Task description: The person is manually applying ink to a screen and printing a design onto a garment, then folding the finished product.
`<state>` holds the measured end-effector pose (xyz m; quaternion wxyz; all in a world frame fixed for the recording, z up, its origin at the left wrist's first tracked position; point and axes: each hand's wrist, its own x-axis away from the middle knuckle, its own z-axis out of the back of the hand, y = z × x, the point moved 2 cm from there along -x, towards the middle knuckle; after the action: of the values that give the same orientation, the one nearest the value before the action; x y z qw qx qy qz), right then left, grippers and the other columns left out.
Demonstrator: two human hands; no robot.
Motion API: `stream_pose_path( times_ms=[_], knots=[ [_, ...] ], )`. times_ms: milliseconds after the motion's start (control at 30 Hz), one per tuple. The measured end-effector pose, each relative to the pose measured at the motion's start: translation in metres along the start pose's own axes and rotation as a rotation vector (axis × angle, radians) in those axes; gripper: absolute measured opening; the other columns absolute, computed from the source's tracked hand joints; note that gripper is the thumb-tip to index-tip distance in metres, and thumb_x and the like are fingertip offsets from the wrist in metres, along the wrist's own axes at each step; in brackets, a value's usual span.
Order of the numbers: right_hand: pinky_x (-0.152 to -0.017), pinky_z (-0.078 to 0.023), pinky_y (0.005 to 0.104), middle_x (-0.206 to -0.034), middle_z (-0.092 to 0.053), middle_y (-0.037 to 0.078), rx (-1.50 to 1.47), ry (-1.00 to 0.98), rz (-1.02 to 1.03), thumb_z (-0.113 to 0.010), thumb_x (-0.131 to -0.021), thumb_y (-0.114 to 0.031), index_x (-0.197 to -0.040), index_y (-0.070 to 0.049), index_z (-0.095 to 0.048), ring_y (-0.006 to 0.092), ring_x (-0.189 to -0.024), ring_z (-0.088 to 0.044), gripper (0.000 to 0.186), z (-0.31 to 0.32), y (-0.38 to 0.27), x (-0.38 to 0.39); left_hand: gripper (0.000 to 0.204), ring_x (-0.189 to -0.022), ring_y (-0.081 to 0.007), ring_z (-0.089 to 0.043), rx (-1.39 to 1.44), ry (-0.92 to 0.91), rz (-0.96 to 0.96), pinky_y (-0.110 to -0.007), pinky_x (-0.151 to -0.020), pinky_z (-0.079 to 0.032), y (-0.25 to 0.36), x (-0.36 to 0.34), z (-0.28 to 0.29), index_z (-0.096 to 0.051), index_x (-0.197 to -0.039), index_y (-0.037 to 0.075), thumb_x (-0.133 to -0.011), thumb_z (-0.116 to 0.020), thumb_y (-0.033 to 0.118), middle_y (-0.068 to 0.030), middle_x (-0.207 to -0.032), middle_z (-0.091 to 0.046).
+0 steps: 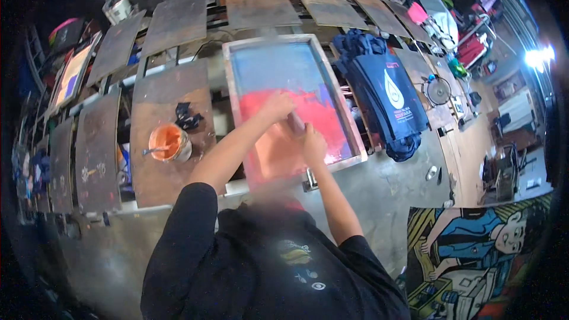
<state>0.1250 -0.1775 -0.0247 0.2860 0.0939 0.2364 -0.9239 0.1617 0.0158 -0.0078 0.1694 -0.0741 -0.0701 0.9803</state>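
Both of my hands grip a squeegee (295, 123), a short brownish bar that lies slantwise over the mesh of a wooden-framed printing screen (236, 92). My left hand (278, 106) is closed round its far left end. On its near right end my right hand (314, 143) is closed as well. Red-pink ink (323, 120) covers the middle of the mesh, while the far part looks blue-grey. Nearer to me, the mesh shows a paler orange-pink. The squeegee's blade edge is too blurred and covered to make out.
Left of the screen, an ink tub (172, 145) with orange ink and a stirring tool stands on a brown board (148, 184), near a crumpled black cloth (188, 117). Dark blue printed bags (394, 101) are stacked to the right. More flat boards (178, 21) line the table's far side.
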Motion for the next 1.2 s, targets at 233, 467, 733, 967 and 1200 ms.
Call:
stream_pose_path(
  times_ms=[233,467,733,967,1200],
  knots=[
    [-0.073,-0.054,0.0500,-0.094,-0.064,0.021,0.054,-0.028,-0.274,-0.060,-0.085,-0.011,-0.102,-0.003,-0.050,0.0394,-0.087,-0.065,0.021,-0.007,0.005,-0.006,0.045,-0.113,-0.0183,-0.056,0.014,-0.052,-0.195,-0.039,-0.092,-0.045,-0.001,-0.049,-0.024,-0.065,-0.107,0.020,-0.067,-0.082,0.034,0.0045,-0.106,-0.066],
    [-0.072,-0.055,0.0496,-0.096,-0.065,0.020,0.028,-0.303,-0.104,-0.062,-0.084,-0.015,-0.101,-0.004,-0.050,0.0393,-0.088,-0.066,0.024,-0.009,0.018,-0.054,0.049,-0.112,-0.0200,-0.056,0.212,-0.162,0.070,-0.039,-0.090,-0.043,-0.028,-0.014,-0.033,-0.065,-0.111,0.017,-0.068,-0.081,0.032,0.0022,-0.110,-0.066],
    [-0.081,-0.055,0.0504,-0.104,-0.067,0.021,0.128,-0.606,0.145,-0.066,-0.080,-0.032,-0.108,-0.007,-0.056,0.0376,-0.097,-0.067,0.039,-0.047,-0.002,-0.110,0.041,-0.111,-0.0214,-0.059,0.289,0.026,0.530,-0.045,-0.090,-0.043,-0.037,0.069,-0.035,-0.066,-0.109,0.017,-0.073,-0.075,0.037,-0.0011,-0.108,-0.069],
    [-0.080,-0.055,0.0482,-0.107,-0.069,0.013,0.213,-0.867,0.611,-0.073,-0.073,-0.035,-0.107,-0.012,-0.062,0.0319,-0.101,-0.067,0.042,-0.050,-0.046,-0.130,0.045,-0.107,-0.0274,-0.059,0.238,0.166,0.875,-0.046,-0.092,-0.043,0.027,0.129,-0.006,-0.066,-0.111,0.012,-0.074,-0.077,0.034,-0.0076,-0.107,-0.069],
    [-0.075,-0.055,0.0495,-0.100,-0.070,0.011,0.045,-0.762,0.925,-0.073,-0.069,-0.034,-0.101,-0.013,-0.063,0.0331,-0.095,-0.068,0.040,-0.058,-0.026,-0.129,0.047,-0.106,-0.0278,-0.057,0.210,0.080,1.100,-0.046,-0.087,-0.041,0.060,0.128,0.015,-0.067,-0.108,0.010,-0.072,-0.078,0.038,-0.0091,-0.098,-0.069]
  ],
)
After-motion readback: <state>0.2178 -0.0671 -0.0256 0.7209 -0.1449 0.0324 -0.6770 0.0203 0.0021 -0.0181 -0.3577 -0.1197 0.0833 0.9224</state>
